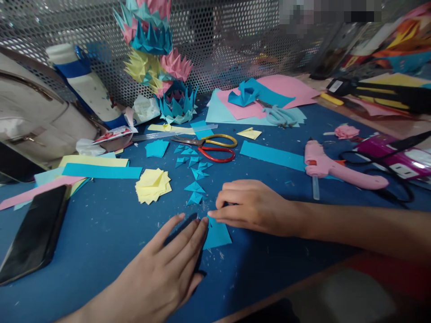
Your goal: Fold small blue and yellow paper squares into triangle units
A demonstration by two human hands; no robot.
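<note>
A: Where's blue paper [218,234] lying?
B: 6 o'clock from ctr. L hand [164,269] is resting spread at its 10 o'clock; R hand [251,207] is touching its 12 o'clock tip, can't tell if pinching.

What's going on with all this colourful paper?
A person has both hands at a blue piece of paper on the table. The right hand's fingertips are at its top, and the left hand reaches to its upper left edge. Beyond lie small folded blue pieces and scissors. Yellow paper is stacked left; a pink glue gun lies right.
</note>
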